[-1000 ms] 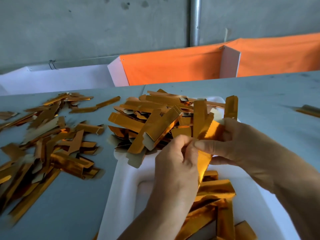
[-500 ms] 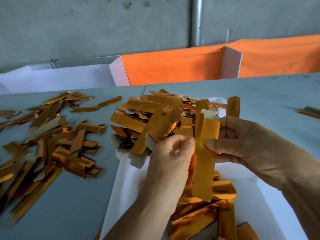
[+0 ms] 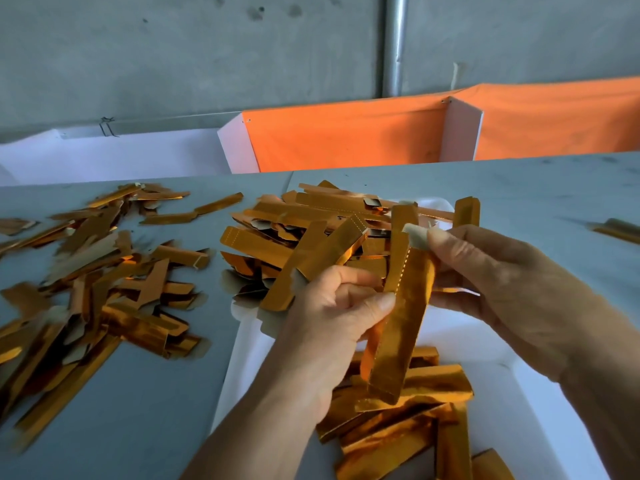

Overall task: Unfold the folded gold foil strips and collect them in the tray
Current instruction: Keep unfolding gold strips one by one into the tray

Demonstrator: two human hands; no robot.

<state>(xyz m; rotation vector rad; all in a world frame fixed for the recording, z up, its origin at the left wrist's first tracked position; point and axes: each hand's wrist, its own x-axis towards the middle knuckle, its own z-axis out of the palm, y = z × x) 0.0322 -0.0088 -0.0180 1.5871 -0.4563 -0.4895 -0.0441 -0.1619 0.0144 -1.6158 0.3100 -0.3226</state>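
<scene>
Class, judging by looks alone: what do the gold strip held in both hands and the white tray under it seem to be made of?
Gold strip: probably thin card with metallic foil facing; it mirrors light, shows a dull pale tab and a perforated fold line.
White tray: smooth, matte, rounded edges; perhaps moulded plastic or foam, unclear which.

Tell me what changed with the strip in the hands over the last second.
The gold strip, pinched tight between both hands a second ago, has been opened out and now hangs long over the tray. The left hand keeps its grip on one edge, the right hand on the top. The piles on the table have stayed put.
</scene>
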